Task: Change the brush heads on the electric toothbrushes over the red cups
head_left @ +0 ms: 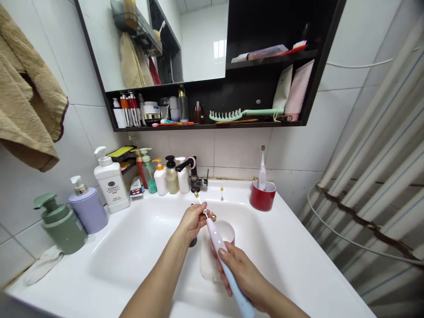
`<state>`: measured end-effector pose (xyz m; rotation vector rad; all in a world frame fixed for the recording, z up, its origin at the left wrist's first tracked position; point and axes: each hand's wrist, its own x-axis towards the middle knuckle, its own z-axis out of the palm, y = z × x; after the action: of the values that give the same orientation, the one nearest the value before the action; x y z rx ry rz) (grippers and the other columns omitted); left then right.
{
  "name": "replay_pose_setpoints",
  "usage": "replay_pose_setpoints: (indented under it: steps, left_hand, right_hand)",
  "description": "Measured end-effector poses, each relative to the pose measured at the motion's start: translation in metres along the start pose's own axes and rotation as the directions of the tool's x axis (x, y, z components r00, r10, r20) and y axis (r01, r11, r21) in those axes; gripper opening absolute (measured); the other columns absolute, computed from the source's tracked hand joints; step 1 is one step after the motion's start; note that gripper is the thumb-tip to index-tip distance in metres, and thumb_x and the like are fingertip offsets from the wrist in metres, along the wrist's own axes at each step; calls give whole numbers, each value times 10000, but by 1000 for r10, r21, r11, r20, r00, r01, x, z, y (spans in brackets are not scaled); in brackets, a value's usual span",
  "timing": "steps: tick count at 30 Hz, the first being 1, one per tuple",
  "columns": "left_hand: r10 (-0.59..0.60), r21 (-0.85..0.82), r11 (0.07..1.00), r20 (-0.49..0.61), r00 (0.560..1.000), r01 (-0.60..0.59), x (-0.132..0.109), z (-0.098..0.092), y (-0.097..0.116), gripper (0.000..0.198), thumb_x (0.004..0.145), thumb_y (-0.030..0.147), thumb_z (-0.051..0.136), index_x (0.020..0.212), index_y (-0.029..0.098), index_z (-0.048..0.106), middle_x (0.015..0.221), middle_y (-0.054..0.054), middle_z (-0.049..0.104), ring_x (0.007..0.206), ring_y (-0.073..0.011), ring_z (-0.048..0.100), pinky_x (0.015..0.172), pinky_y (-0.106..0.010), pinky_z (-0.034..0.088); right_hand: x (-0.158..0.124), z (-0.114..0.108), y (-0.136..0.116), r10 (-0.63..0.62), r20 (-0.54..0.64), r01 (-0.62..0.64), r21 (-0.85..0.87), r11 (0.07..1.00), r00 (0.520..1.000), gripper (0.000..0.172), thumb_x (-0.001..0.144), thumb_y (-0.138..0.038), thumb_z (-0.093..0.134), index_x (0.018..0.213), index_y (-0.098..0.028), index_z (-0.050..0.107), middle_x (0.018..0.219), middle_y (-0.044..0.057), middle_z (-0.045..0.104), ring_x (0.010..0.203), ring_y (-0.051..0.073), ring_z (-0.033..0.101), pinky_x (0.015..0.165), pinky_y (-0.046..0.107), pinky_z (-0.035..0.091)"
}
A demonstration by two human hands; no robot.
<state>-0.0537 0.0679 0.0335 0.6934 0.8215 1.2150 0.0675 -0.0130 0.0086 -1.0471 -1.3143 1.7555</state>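
Note:
My right hand [236,269] is wrapped around the handle of an electric toothbrush [218,240], which fades from pale pink to light blue. It points up and away over the sink. The fingers of my left hand [195,219] pinch the toothbrush's slim brush head [198,197] near the top of the handle. A thin shaft shows between head and handle; whether they are fully joined I cannot tell. Below my hands, in the basin, are a red cup with a white inside [227,229] and a whitish translucent box [208,265], partly hidden by my right hand.
Another toothbrush [262,174] stands in a red cup [263,197] on the right rim. A spare brush head [221,193] is beside the black faucet [195,174]. Pump bottles [112,185] line the left and back. A mirrored cabinet [198,126] hangs above the sink [132,247].

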Motion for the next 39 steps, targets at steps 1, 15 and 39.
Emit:
replay_pose_setpoints:
  steps: [1, 15, 39]
  left_hand:
    - [5, 15, 1000, -3, 1000, -5, 0, 0, 0, 155, 616, 199, 516, 541, 136, 397, 445, 20, 477, 435, -79, 502, 457, -189, 414]
    - [-14, 121, 992, -78, 997, 24, 0, 11, -12, 172, 658, 264, 464, 563, 124, 435, 455, 7, 499, 433, -82, 521, 484, -187, 411]
    - [-26, 50, 998, -2, 1000, 26, -8, 25, -18, 183, 687, 279, 393, 564, 144, 389, 452, 12, 482, 426, -100, 508, 466, -230, 400]
  right_hand:
    - [0, 0, 0, 2, 1, -2, 4, 1000, 1000, 251, 697, -429, 340, 703, -178, 349, 575, -45, 406, 365, 25, 362, 319, 155, 301]
    - [0, 1, -5, 25, -76, -26, -9, 1000, 997, 241, 691, -418, 354, 719, -179, 363, 568, -45, 401, 372, 34, 365, 328, 169, 300]
    - [2, 2, 0, -48, 4, 47, 198, 979, 999, 249, 700, -424, 348, 673, -176, 344, 587, -44, 398, 387, 28, 361, 345, 169, 299]
